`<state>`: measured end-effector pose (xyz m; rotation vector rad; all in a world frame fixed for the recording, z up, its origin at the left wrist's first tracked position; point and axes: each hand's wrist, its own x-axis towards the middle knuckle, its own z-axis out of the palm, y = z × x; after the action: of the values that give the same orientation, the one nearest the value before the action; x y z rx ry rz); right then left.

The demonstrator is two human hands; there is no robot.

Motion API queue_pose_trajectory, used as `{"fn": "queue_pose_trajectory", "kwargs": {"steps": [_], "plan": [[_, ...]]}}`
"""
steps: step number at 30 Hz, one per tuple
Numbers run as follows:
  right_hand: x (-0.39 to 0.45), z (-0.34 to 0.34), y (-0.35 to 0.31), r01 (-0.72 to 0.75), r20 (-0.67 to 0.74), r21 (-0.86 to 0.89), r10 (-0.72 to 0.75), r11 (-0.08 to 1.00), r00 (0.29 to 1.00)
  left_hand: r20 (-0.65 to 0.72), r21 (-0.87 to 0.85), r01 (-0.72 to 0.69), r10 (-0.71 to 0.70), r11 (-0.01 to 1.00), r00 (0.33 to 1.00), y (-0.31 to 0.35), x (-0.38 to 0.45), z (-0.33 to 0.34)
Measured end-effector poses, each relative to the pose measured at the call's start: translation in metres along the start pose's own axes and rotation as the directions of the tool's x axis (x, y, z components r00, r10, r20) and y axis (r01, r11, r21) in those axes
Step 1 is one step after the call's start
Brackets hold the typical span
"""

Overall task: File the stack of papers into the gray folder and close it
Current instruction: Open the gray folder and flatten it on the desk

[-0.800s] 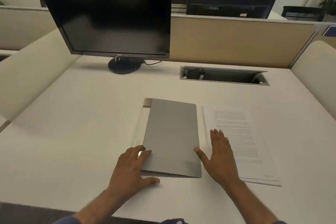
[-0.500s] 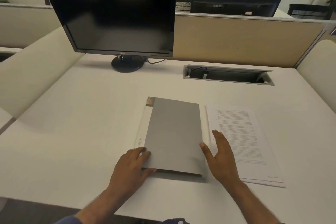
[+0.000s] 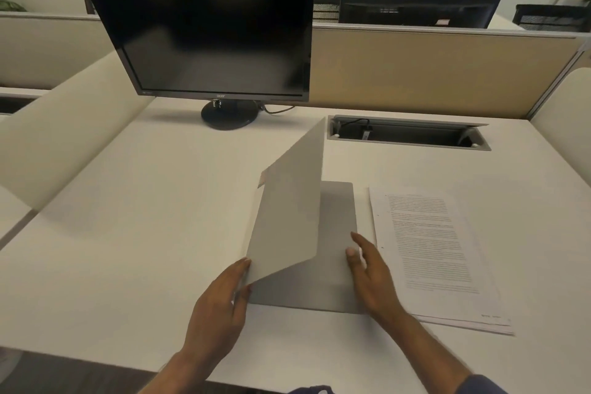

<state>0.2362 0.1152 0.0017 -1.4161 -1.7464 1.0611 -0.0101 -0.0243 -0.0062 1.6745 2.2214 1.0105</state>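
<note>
The gray folder (image 3: 335, 265) lies on the white desk in front of me, half open. Its front cover (image 3: 291, 211) stands raised and tilted to the left, pale inside face toward me. My left hand (image 3: 220, 301) grips the cover's near lower corner between thumb and fingers. My right hand (image 3: 371, 275) rests with spread fingers on the right edge of the folder's lower half, holding nothing. The stack of printed papers (image 3: 431, 249) lies flat just right of the folder, touching my right hand's side.
A black monitor (image 3: 208, 32) stands at the back left with its round base (image 3: 228, 113). A cable slot (image 3: 409, 136) is cut into the desk behind the papers. A beige partition (image 3: 447, 73) and curved side dividers enclose the desk.
The folder was shut flat under both hands. My left hand has lifted the front cover up and leftward; my right hand shifted onto the exposed lower half's edge.
</note>
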Motion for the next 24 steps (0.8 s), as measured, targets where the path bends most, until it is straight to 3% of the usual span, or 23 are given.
{"fn": "queue_pose_trajectory", "kwargs": {"steps": [5, 10, 13, 18, 24], "plan": [[0.003, 0.033, 0.003, 0.16, 0.196, -0.31, -0.102, 0.937, 0.975, -0.077, -0.146, 0.137, -0.15, 0.98, 0.986, -0.004, -0.001, -0.004], [0.006, 0.047, 0.018, 0.214, 0.295, -0.537, -0.055, 0.816, 0.954, -0.174, -0.185, 0.182, -0.215, 0.966, 0.961, -0.013, 0.002, -0.008], [0.009, 0.048, 0.022, 0.227, 0.322, -0.574, -0.038, 0.787, 0.946, -0.223, -0.197, 0.244, -0.286, 0.949, 0.932, -0.023, 0.005, -0.008], [0.01, 0.048, 0.024, 0.234, 0.329, -0.602, -0.03, 0.763, 0.944, -0.188, -0.168, 0.385, -0.413, 0.907, 0.891, -0.034, 0.006, -0.012], [0.009, 0.047, 0.026, 0.235, 0.325, -0.604, -0.034, 0.762, 0.945, -0.139, -0.09, 0.456, -0.464, 0.886, 0.875, -0.045, 0.004, -0.025]]}}
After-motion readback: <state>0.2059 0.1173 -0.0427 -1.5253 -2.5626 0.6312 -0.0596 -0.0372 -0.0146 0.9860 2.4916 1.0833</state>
